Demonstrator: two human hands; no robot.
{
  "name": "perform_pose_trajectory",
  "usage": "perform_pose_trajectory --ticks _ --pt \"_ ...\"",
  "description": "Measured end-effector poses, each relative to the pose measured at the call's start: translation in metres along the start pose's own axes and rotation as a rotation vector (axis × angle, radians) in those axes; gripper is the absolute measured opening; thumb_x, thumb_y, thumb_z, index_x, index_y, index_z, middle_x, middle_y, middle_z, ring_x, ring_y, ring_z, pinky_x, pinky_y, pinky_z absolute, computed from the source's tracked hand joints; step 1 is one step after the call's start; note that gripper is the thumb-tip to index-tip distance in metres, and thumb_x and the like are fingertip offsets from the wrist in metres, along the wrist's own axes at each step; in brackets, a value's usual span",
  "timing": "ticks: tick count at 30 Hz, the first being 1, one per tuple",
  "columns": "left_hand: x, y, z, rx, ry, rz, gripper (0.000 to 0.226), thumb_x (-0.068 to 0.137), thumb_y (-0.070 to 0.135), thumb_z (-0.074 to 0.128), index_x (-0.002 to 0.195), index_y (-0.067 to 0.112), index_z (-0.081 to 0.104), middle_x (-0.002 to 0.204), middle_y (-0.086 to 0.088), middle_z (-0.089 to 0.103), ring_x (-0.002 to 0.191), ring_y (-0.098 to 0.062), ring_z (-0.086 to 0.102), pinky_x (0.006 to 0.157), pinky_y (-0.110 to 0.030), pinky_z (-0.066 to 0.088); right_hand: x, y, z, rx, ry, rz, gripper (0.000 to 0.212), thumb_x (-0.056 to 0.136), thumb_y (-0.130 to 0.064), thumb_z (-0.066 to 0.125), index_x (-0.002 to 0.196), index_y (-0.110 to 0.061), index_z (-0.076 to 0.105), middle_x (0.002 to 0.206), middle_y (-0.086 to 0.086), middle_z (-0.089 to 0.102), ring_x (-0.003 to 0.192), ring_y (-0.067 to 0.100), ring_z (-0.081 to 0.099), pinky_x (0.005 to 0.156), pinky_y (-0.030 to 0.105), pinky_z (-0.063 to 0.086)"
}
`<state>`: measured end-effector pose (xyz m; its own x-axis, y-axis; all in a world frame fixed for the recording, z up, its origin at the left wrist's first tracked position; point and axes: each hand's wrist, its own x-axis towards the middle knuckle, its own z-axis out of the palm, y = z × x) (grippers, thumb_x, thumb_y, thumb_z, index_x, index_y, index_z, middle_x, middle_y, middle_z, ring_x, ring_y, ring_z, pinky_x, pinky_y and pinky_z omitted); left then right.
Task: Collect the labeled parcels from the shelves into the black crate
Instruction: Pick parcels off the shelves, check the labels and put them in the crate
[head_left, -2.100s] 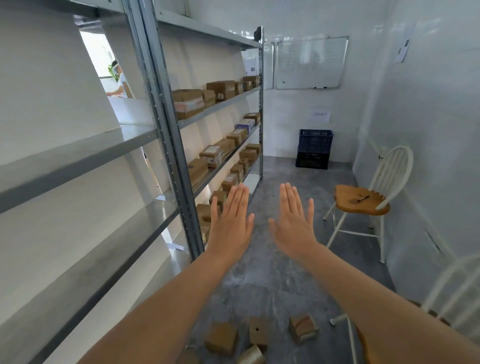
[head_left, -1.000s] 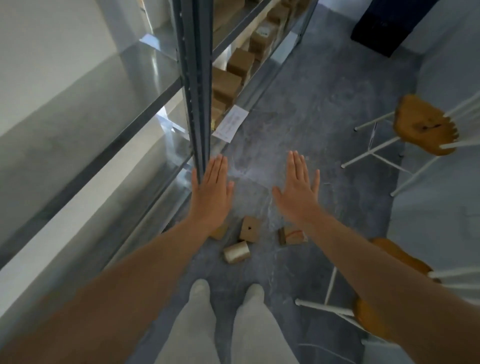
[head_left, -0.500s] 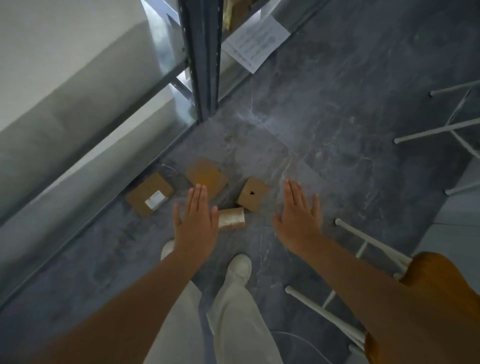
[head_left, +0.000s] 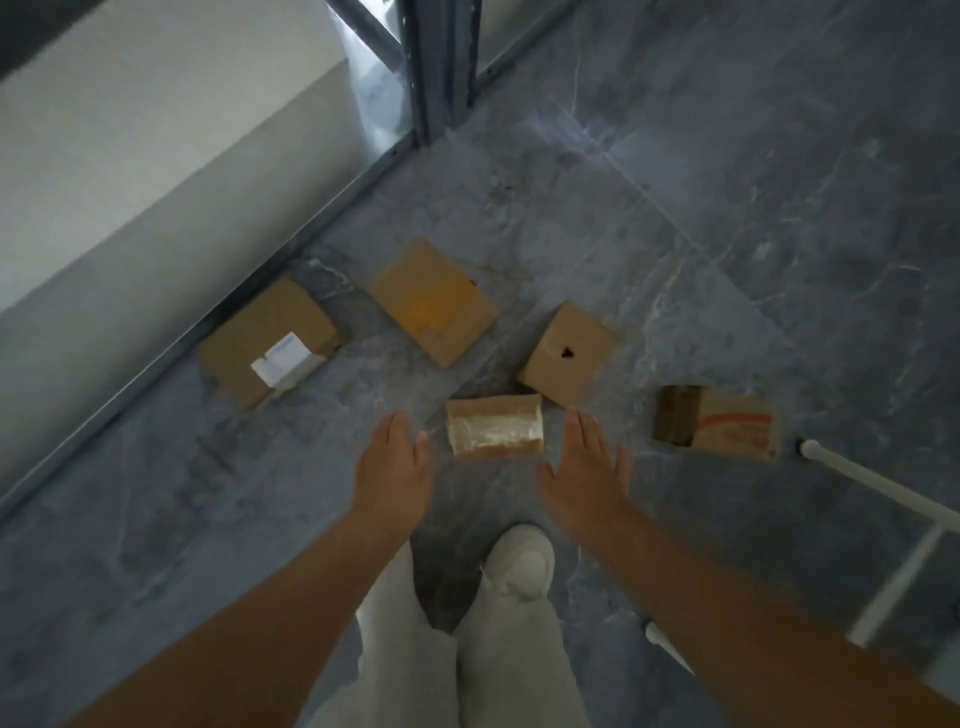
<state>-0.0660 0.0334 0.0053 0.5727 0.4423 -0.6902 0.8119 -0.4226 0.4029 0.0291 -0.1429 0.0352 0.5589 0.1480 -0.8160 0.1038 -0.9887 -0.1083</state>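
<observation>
While both hands hold nothing, fingers straight, the left hand (head_left: 392, 467) and right hand (head_left: 584, 475) flank the taped parcel (head_left: 494, 427), just beside it, not touching. Near it on the grey marbled floor (head_left: 727, 208) lie the white-labelled parcel (head_left: 267, 343), flat parcel (head_left: 434, 301), holed box (head_left: 569, 353) and red-striped parcel (head_left: 719, 423). Shelf upright (head_left: 441, 67) at top; white chair leg (head_left: 878, 483) at right.

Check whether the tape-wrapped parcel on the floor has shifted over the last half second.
No. The tape-wrapped parcel lies where it did, just short of the near corner of the box with the hole; only the camera has come closer.
</observation>
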Motion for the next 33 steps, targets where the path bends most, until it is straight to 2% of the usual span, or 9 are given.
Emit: perform_pose_trajectory --ticks 3,5,7,11,15,20,24,29,33 --pt "0.035 -0.018 0.038 -0.133 -0.073 -0.082 0.041 0.105 0.024 0.037 0.135 -0.001 0.047 0.141 -0.021 0.048 0.134 -0.033 0.043 0.115 -0.039 0.028 0.059 0.007 0.042 0.301 -0.100 0.074 0.077 0.097 -0.050 0.044 0.158 -0.018 0.009 0.162 0.001 0.018 0.151 0.026 0.015 0.121 0.049 0.014" --pt "0.051 -0.017 0.054 -0.231 -0.157 -0.114 0.047 0.106 0.028 0.033 0.146 0.004 0.038 0.151 -0.014 0.040 0.141 -0.029 0.034 0.118 -0.037 0.022 0.091 0.010 0.060 0.577 -0.120 0.128 0.074 0.096 -0.048 0.050 0.156 -0.016 0.020 0.158 0.008 0.031 0.144 0.031 0.032 0.116 0.048 0.029" --pt "0.061 -0.011 0.066 -0.360 -0.234 -0.145 0.049 0.107 0.029 0.030 0.153 0.011 0.030 0.153 -0.007 0.035 0.145 -0.025 0.029 0.120 -0.035 0.019 0.112 0.009 0.065 0.728 -0.176 0.201 0.070 0.101 -0.046 0.043 0.156 -0.009 0.018 0.159 0.010 0.029 0.143 0.031 0.033 0.115 0.040 0.032" --pt "0.061 0.001 0.071 -0.551 -0.230 -0.216 0.045 0.107 0.030 0.029 0.151 0.018 0.034 0.148 -0.001 0.041 0.140 -0.022 0.036 0.117 -0.034 0.027 0.128 0.012 0.070 0.818 -0.197 0.233 0.093 0.086 -0.076 0.032 0.154 -0.013 0.026 0.158 0.010 0.032 0.142 0.031 0.037 0.116 0.049 0.033" --pt "0.026 0.007 0.041 -0.610 -0.222 -0.301 0.044 0.107 0.028 0.029 0.147 0.013 0.039 0.141 -0.003 0.046 0.130 -0.021 0.044 0.108 -0.028 0.031 0.077 -0.008 0.033 0.828 -0.210 0.268 0.068 0.101 -0.057 0.030 0.152 -0.011 0.033 0.154 0.011 0.037 0.140 0.030 0.038 0.115 0.045 0.033" --pt "-0.035 0.044 -0.042 -0.693 -0.142 -0.340 0.048 0.105 0.040 0.032 0.145 0.017 0.044 0.147 -0.009 0.047 0.134 -0.027 0.046 0.115 -0.044 0.034 0.001 -0.037 -0.030 0.851 -0.163 0.201 0.062 0.102 -0.052 0.033 0.152 -0.016 0.033 0.156 0.009 0.035 0.141 0.029 0.037 0.117 0.047 0.031" --pt "-0.066 0.105 -0.139 -0.703 -0.044 -0.212 0.036 0.106 0.037 0.032 0.123 0.016 0.056 0.117 -0.005 0.057 0.109 -0.020 0.054 0.099 -0.034 0.041 -0.077 -0.072 -0.118 0.871 -0.043 0.118 0.064 0.097 -0.060 0.036 0.147 -0.019 0.041 0.149 0.008 0.045 0.134 0.030 0.046 0.113 0.050 0.036" --pt "-0.138 0.201 -0.279 -0.705 0.085 0.018 0.039 0.101 0.039 0.039 0.121 0.016 0.062 0.115 -0.011 0.064 0.106 -0.023 0.059 0.100 -0.035 0.042 -0.193 -0.118 -0.249 1.104 0.037 0.027 0.035 0.105 -0.046 0.033 0.120 -0.020 0.050 0.122 0.013 0.061 0.113 0.031 0.061 0.092 0.040 0.052" --pt "-0.219 0.253 -0.384 -0.713 0.169 0.115 0.039 0.095 0.043 0.040 0.101 0.020 0.072 0.111 -0.008 0.067 0.105 -0.026 0.062 0.096 -0.039 0.047 -0.303 -0.142 -0.351 1.223 0.123 -0.077 0.047 0.107 -0.044 0.025 0.109 -0.009 0.057 0.094 0.011 0.067 0.086 0.025 0.066 0.079 0.036 0.055"
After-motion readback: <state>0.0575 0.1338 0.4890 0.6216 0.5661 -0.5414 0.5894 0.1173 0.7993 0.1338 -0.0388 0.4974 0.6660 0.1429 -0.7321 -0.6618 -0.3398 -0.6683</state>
